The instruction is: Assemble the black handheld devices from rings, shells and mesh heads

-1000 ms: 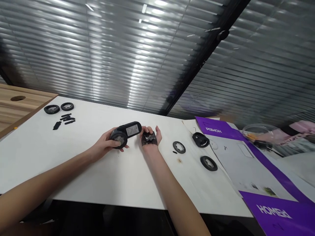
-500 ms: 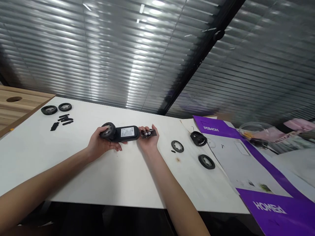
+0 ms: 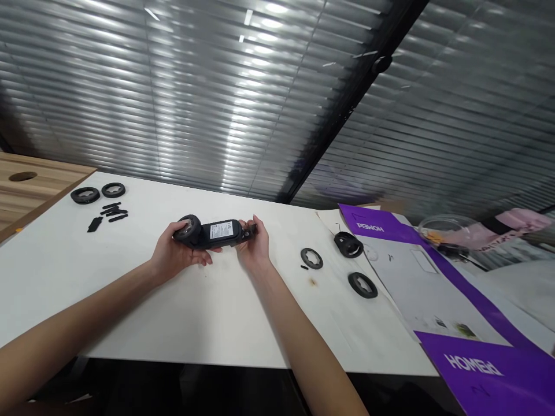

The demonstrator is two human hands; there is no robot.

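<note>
Black handheld device (image 3: 221,233) held in two closed grips
The left hand (image 3: 180,251) wraps its round end; the right hand (image 3: 255,242) curls around the narrow end, above the white surface (image 3: 139,312).

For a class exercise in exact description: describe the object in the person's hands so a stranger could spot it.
On the white tabletop, the left hand and right hand meet. Between them is a long black device with a round head at one end and a white label. Unlike the flat rings and short strips lying nearby, it is held.
</note>
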